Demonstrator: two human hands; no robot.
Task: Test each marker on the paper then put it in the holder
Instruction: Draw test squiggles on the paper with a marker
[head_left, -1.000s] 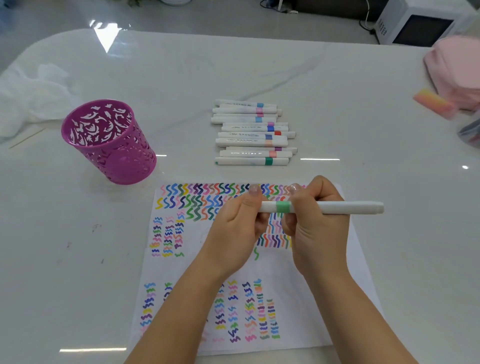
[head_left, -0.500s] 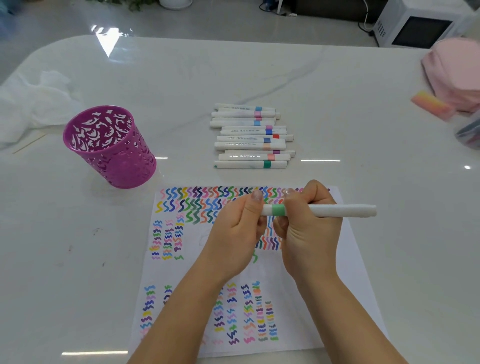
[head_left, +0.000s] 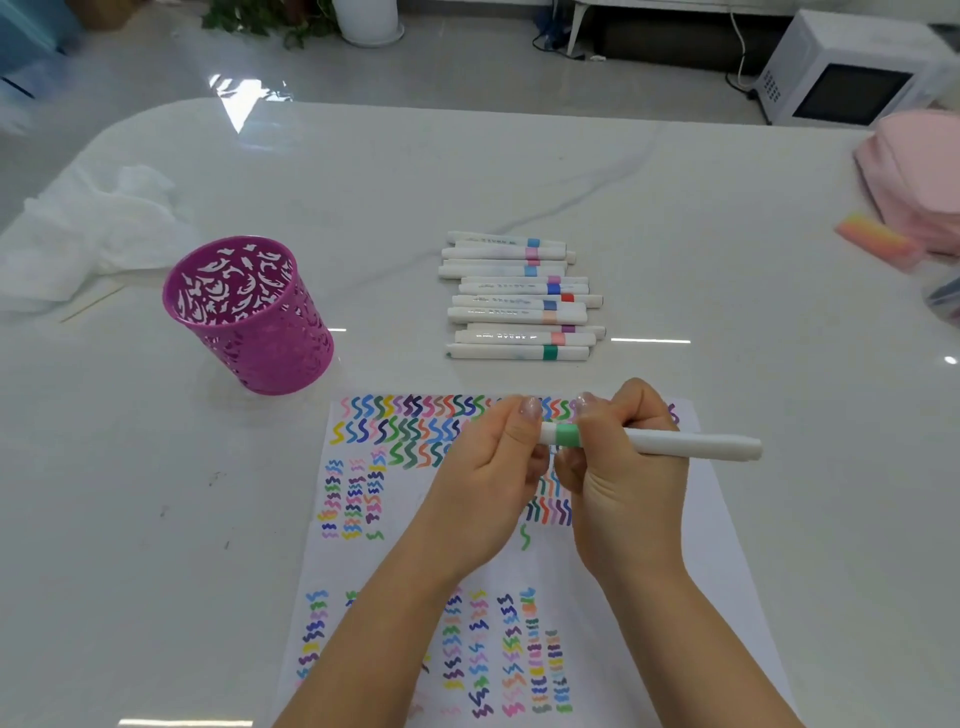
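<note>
1. The paper (head_left: 719, 545) lies flat on the white worktop (head_left: 727, 223). It is full of little wavy lines in many colours.
2. Two hands hold one white marker (head_left: 685, 445) in the air over the top part of the paper. The marker has a green band.
3. The left hand (head_left: 491, 470) curls its fingers round the left end of the marker. That end is hidden inside the hand.
4. The right hand (head_left: 621, 486) grips the marker right next to the green band.
5. The marker lies sideways. Its long end sticks out past the right edge of the paper.
6. The purple holder (head_left: 260, 332) stands up on the worktop, near the top left corner of the paper but not touching it.
7. A pile of markers (head_left: 519, 296) lies a little way behind the top edge of the paper.
8. A crumpled white cloth (head_left: 88, 234) lies far off to the left of the paper, past the holder.
</note>
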